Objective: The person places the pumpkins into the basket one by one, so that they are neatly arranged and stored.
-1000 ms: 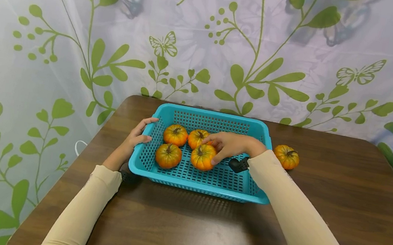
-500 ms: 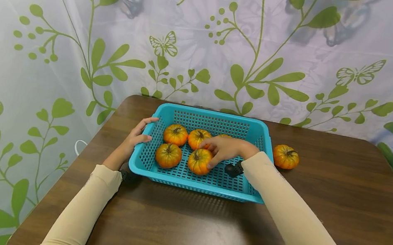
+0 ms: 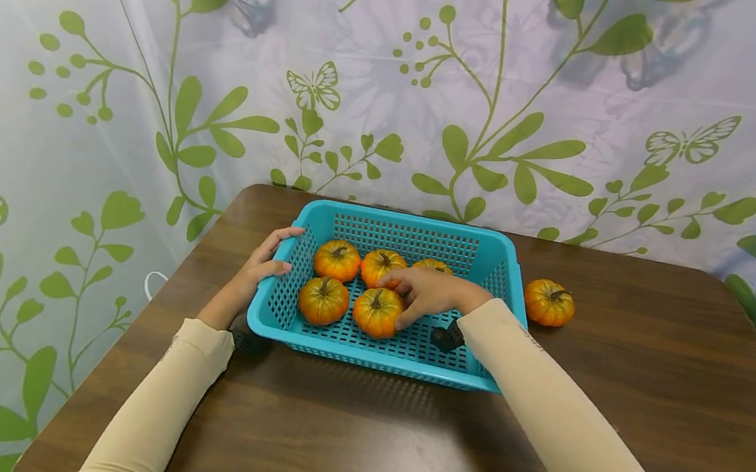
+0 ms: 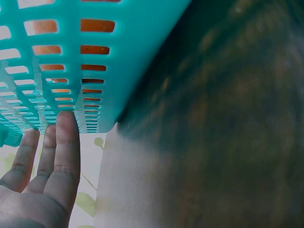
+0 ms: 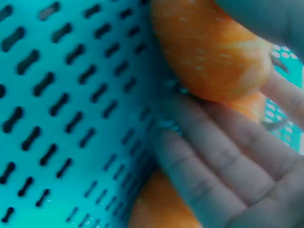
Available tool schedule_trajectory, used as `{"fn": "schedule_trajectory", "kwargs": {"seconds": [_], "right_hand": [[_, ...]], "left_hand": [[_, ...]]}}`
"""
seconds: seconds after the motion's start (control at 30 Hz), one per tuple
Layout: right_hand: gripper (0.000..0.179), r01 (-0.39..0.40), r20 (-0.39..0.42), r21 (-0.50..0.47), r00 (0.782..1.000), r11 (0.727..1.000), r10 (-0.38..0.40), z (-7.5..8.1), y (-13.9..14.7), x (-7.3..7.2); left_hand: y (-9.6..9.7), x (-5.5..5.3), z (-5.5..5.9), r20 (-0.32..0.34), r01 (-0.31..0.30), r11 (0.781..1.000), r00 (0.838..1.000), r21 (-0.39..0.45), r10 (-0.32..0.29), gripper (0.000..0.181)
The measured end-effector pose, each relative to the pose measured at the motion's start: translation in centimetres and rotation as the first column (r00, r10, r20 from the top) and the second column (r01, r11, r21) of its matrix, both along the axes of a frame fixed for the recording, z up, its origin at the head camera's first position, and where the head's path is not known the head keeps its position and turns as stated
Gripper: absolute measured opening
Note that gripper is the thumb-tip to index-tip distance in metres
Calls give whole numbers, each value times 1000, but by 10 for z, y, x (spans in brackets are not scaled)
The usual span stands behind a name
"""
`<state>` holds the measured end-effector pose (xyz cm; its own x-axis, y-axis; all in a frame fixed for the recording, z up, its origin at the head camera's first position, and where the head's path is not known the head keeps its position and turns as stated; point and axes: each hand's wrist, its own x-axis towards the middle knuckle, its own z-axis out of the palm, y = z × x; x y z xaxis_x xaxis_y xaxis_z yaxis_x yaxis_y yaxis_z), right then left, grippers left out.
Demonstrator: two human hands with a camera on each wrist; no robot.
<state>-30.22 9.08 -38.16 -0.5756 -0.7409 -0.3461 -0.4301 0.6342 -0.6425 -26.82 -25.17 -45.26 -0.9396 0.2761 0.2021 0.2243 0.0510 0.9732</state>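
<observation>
My left hand [image 3: 249, 278] grips the left rim of a turquoise plastic basket [image 3: 368, 357]. In the left wrist view, several straight fingers [image 4: 66, 152] lie against its perforated outer wall. Inside the basket, my right hand [image 3: 431, 290] holds a small orange pumpkin [image 3: 376, 315] between thumb and fingers, low at the front middle. Beside it to the left sits another pumpkin [image 3: 324, 301]. Along the back are a left pumpkin [image 3: 338, 259], a middle pumpkin [image 3: 380, 263] and a right pumpkin [image 3: 433, 265], partly hidden by my right hand. In the right wrist view, the held pumpkin [image 5: 213, 52] is close up.
One more pumpkin [image 3: 549, 303] lies on the brown wooden table [image 3: 656, 372], just right of the basket. Behind the table hangs a leaf-patterned curtain [image 3: 396, 109]. A black wrist camera [image 3: 447, 336] on my right wrist hangs inside the basket.
My right hand has moved a little left with the pumpkin, towards the front-left pumpkin. The back-right pumpkin has come into view behind the hand. My left hand stays on the rim.
</observation>
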Motion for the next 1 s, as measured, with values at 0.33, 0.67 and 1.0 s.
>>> {"fn": "schedule_trajectory", "kwargs": {"seconds": [0.33,0.67,1.0], "right_hand": [[75,4,-15,14,1000,1000,-4,-7,-5,0],[75,6,-10,-6,1000,1000,-6,-2,-3,2],[68,20,24,-80,1000,997,-18,4,13,-5]], "left_hand": [[-1,-1,-2,2,-4,1000,1000,6,4,71],[-1,0,-2,3,-5,1000,1000,10,5,71],[-1,-2,-3,-1,-6,1000,1000,9,6,70]]}}
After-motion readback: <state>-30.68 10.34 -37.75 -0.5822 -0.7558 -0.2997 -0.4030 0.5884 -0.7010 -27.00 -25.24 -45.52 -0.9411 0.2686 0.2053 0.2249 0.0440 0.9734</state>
